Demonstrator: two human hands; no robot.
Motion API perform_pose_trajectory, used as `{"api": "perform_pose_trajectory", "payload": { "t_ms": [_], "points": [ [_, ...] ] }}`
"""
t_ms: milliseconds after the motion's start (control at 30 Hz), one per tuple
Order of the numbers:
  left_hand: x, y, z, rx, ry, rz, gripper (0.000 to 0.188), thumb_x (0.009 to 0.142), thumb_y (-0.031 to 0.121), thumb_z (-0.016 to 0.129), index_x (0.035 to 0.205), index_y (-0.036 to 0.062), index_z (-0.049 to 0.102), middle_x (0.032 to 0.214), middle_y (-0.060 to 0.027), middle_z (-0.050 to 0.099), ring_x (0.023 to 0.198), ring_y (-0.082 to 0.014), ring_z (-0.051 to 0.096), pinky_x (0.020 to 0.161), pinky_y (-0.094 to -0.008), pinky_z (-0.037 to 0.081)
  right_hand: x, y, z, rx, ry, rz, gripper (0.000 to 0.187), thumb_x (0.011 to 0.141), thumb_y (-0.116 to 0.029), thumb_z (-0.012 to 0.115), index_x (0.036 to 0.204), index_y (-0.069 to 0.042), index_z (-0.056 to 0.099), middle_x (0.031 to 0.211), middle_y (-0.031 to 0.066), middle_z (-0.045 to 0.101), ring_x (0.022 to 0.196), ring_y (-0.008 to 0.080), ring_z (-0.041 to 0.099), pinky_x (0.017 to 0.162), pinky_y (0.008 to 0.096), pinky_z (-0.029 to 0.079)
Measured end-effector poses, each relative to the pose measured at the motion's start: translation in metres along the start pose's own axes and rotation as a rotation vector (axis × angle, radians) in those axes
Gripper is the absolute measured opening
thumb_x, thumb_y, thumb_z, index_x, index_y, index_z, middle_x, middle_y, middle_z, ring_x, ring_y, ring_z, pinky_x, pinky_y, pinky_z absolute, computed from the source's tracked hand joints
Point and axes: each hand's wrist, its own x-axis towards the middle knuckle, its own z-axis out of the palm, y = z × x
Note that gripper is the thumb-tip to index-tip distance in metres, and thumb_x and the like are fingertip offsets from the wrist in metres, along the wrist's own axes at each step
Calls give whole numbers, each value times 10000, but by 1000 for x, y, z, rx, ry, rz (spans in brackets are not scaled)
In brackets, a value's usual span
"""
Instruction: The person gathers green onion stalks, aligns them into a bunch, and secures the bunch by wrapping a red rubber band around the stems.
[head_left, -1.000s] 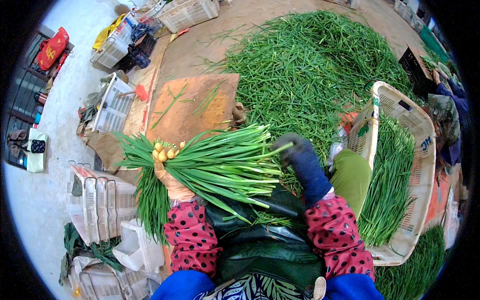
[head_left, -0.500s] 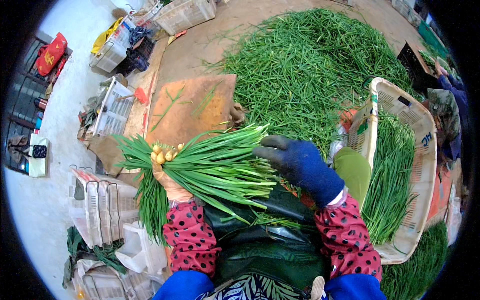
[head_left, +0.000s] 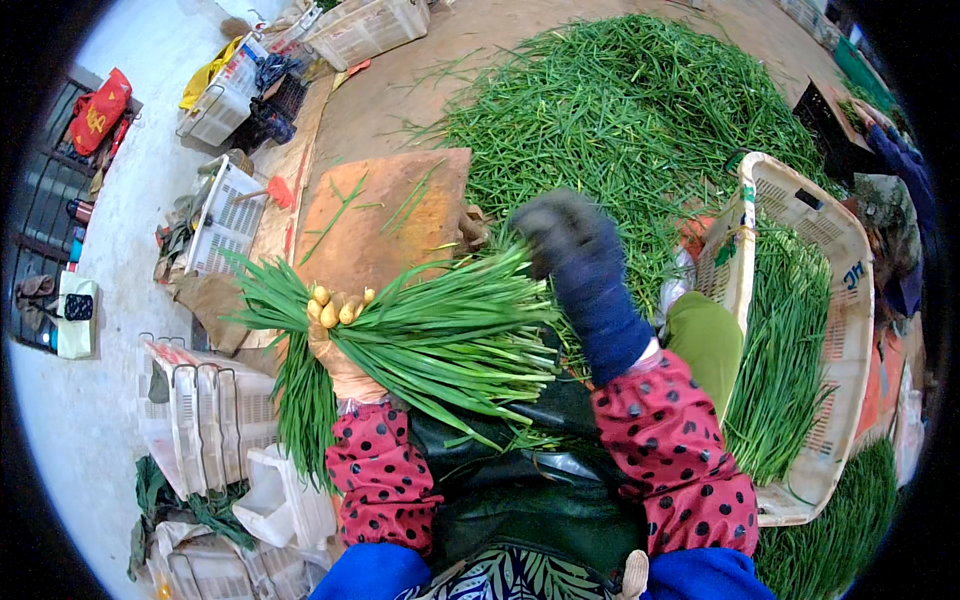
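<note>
Across a brown floor [head_left: 385,110], a broad heap of loose green leaves [head_left: 620,110] lies on the far side. Near the middle, you grip a bunch of long green leaves [head_left: 450,335], the fingers of your left hand [head_left: 338,362] closed over it, just short of a brown board [head_left: 385,215]. Your dark-gloved right hand [head_left: 570,245], too blurred to tell open or closed, is at the bunch's right end, left of a pale crate [head_left: 857,330].
</note>
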Motion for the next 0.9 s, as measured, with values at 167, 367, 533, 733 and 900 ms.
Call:
{"api": "perform_pose_trajectory", "payload": {
  "t_ms": [167, 367, 533, 733, 900],
  "points": [
    [-3, 3, -6, 57, 31, 37, 104, 874, 224, 517, 915, 129, 530, 639, 62, 445, 661, -82, 477, 883, -340, 408, 2, 13, -76, -48, 281, 15, 190, 794, -181, 566, 939, -60, 579, 800, 81, 588, 668, 208, 565, 624, 324, 462],
    [-5, 1, -15, 10, 16, 45, 109, 884, 204, 496, 942, 127, 548, 671, 42, 524, 675, -91, 524, 902, -354, 416, -68, 39, -49, -620, -442, -76, 231, 745, -251, 624, 888, -70, 632, 790, 105, 594, 729, 261, 584, 648, 348, 461],
    [-4, 2, -7, 42, -11, 21, 117, 887, 217, 493, 940, 133, 555, 666, 40, 516, 662, -92, 511, 902, -353, 411, -69, 47, -12, -616, -428, -29, 240, 747, -309, 596, 849, -94, 625, 804, 115, 587, 754, 297, 573, 639, 384, 459],
    [-2, 1, 3, 41, -76, -15, 129, 889, 226, 494, 957, 129, 546, 657, 60, 466, 674, -91, 481, 922, -360, 373, -68, 57, -3, -407, -425, 133, 201, 756, -259, 586, 834, -74, 602, 688, 75, 563, 609, 226, 550, 561, 336, 455],
    [-3, 5, -3, 6, -86, -23, 135, 886, 230, 500, 959, 125, 544, 656, 70, 445, 672, -87, 476, 925, -357, 372, -57, 24, -26, 654, -93, 369, 237, 820, -267, 542, 865, -35, 552, 663, 13, 504, 539, 106, 475, 512, 243, 424]
  ]
}}
